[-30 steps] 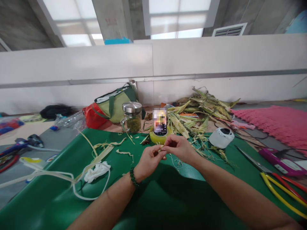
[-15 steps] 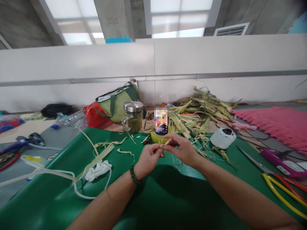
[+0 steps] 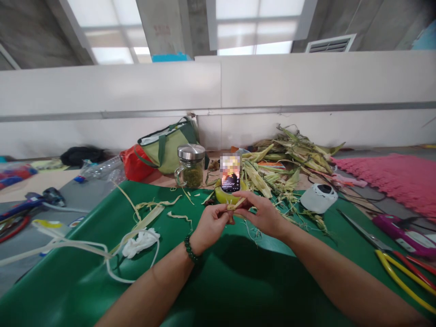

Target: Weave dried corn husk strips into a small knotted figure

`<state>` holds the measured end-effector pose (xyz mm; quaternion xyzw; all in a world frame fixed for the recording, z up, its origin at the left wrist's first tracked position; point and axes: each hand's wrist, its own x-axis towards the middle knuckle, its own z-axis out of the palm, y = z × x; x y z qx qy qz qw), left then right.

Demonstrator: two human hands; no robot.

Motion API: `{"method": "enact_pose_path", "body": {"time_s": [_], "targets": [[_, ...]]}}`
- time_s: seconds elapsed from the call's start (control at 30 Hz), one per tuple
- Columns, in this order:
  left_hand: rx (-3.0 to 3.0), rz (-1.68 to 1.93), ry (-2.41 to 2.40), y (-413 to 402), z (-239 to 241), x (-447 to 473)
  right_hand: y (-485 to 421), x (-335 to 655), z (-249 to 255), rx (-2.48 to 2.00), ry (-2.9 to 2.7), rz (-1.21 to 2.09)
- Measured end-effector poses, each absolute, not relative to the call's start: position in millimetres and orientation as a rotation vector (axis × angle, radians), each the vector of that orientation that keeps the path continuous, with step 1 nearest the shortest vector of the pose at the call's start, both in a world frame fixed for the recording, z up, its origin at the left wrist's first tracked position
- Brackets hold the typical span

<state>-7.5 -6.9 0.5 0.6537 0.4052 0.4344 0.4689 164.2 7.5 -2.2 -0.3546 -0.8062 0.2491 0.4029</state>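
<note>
Husk strip [image 3: 235, 205], or so it appears, is pinched by the left hand [image 3: 211, 227] and the right hand [image 3: 264, 215], both closed on it, over the green sheet [image 3: 238, 290], just in front of the phone [image 3: 230, 179].

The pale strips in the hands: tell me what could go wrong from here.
The pale strips look thin and sit pinched between the left hand and right hand, so a loose grip might let them slip. The phone stands upright just beyond the hands, so a bump could topple it. The scissors lie out to the right, where a careless reach might meet them.
</note>
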Motion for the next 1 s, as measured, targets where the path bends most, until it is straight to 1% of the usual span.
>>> {"method": "enact_pose_path", "body": {"time_s": [0.67, 0.87, 1.0], "targets": [[1.647, 1.077, 1.014, -10.5, 1.9, -6.2, 5.6, 164.3, -6.8, -0.825, -2.042, 0.544], [1.653, 1.087, 1.005, -10.1, 3.3, -7.7, 4.4, 165.3, -3.5, -0.827, -2.013, 0.6], [1.661, 1.062, 1.017, -9.1, 6.2, -9.3, 4.1, 165.6, 0.5, -0.818, -1.913, 0.716]]}}
